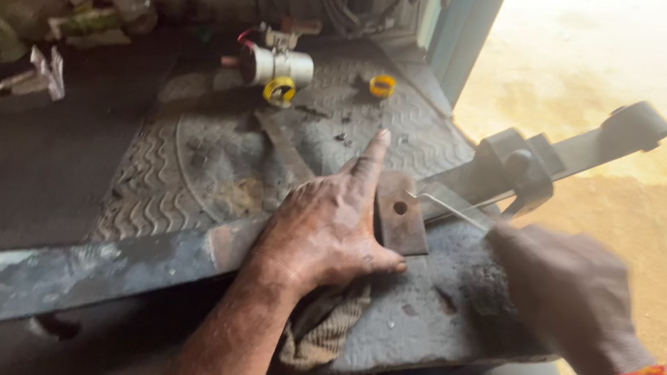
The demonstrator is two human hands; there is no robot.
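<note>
Daylight entered from the upper right, where the sandy ground [602, 58] was overexposed to a pale, washed-out glare. The interior at left and top lay dim, with detail lost in shadow over the dark floor mat [46, 162]. The right hand [573, 293] was smeared by motion blur, while the left hand [326, 227] appeared fairly sharp. The background clutter at upper left was soft and murky.

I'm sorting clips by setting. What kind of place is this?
Probably a vehicle repair spot: a leaf spring lies on a ribbed rubber mat, with greasy parts around and a dirt yard outside.
</note>
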